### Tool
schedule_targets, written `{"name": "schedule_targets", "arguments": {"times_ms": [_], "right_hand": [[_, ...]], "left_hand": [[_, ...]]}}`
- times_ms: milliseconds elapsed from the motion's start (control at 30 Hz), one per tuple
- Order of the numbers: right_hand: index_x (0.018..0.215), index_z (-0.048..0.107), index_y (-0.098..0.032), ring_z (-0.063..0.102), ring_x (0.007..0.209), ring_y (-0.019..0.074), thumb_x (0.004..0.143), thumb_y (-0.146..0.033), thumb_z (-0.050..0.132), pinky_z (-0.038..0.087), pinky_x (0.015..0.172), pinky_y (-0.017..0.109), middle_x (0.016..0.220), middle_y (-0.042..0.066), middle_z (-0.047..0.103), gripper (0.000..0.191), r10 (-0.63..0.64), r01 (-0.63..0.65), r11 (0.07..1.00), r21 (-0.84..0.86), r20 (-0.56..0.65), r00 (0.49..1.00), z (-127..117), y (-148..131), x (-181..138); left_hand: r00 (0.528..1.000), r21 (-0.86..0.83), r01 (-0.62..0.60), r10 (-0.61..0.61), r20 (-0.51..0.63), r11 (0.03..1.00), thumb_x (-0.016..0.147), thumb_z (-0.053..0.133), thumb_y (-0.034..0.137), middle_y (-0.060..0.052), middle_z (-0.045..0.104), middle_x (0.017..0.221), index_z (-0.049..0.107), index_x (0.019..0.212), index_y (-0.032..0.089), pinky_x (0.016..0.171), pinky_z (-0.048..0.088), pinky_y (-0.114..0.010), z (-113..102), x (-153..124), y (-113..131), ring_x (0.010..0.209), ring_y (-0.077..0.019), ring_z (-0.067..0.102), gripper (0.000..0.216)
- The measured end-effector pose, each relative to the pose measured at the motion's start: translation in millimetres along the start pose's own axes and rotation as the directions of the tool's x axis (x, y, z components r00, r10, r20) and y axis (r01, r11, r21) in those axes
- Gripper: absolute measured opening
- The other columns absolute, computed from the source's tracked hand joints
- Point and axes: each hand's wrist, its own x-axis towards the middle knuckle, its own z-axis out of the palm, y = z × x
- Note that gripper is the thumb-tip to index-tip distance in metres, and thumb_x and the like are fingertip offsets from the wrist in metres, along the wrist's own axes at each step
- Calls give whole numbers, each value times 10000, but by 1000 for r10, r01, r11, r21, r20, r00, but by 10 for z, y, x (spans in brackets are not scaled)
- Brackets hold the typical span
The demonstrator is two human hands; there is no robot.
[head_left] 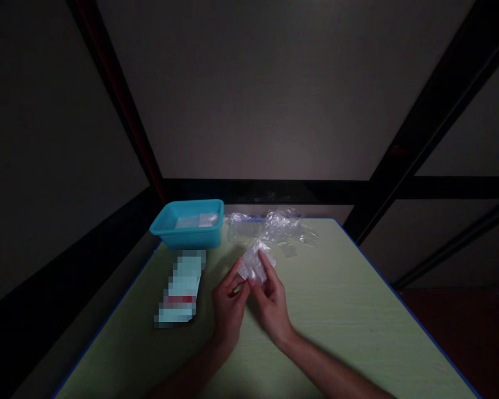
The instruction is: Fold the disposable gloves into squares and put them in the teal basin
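Between my hands is a small clear plastic bag, held a little above the table and turned cornerwise. My left hand pinches its near left edge with thumb and fingers. On the near right side, my right hand grips it, the thumb at the near corner and the index finger stretched along its face. Whether anything lies inside the bag I cannot tell. Just beyond it, crumpled clear plastic lies spread on the table.
A turquoise plastic basket with flat whitish packets in it stands at the back left. Nearer me lies a pale, pixelated long item with a red band. The pale green table has a blue edge and meets a wall behind.
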Motion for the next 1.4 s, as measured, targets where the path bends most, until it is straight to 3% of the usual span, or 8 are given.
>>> {"name": "schedule_targets", "arguments": {"times_ms": [300,467,533,667,833,1000,1200,1400], "right_hand": [[1170,574,-221,502,1125,220,697,-212,632,378,959,335,1258,39,543,477,-72,70,992,-104,-16,997,-129,-155,139],[1197,553,-245,596,901,189,681,-165,627,471,775,300,1177,22,599,528,69,-48,980,-192,103,992,-336,-342,251],[1164,582,-258,588,929,185,666,-126,628,468,771,286,1201,6,584,517,96,-53,970,-238,170,981,-420,-433,296],[1140,606,-260,555,1030,196,663,-94,624,439,857,310,1234,7,564,505,135,-28,950,-312,328,935,-508,-587,387],[1194,566,-265,540,1058,206,702,-91,587,398,926,384,1246,16,554,522,174,45,915,-400,492,853,-446,-693,505],[1180,576,-282,527,1085,218,706,-62,571,412,912,400,1226,14,569,522,177,119,900,-419,602,779,-299,-718,626],[1106,627,-286,583,720,157,703,-104,605,476,572,252,1012,9,659,443,140,112,900,-422,522,841,-190,-566,753],[1033,667,-270,561,658,140,684,-156,644,432,526,220,949,17,672,368,149,80,898,-434,468,871,-94,-413,895]], "left_hand": [[998,76,3,-8,61,997,661,688,252,-42,700,812,462,1290,122,666,498,-208,36,-55,73,771,-174,652,681],[995,157,-57,43,89,986,660,693,277,-90,664,1069,574,1180,149,728,508,-231,-70,18,198,971,-225,615,548],[994,178,-66,49,103,982,651,698,278,-91,639,1127,639,1080,155,811,494,-271,-130,106,256,1046,-247,581,450],[983,192,-35,-1,184,981,636,712,287,-86,679,1033,680,948,160,859,476,-339,-202,326,335,1012,-257,599,339],[978,168,13,-47,204,986,545,753,300,-66,685,857,620,764,152,696,507,-300,-183,516,355,759,-205,651,296],[970,128,26,-56,237,991,545,721,260,12,629,651,486,773,188,564,477,-246,-150,601,383,630,-168,631,335],[983,132,-86,63,173,987,572,657,206,36,583,620,433,710,198,542,439,-201,-207,684,403,626,-138,606,263],[986,162,-79,54,157,984,579,627,197,32,563,625,446,693,196,533,437,-206,-282,750,464,620,-140,590,215]]}}
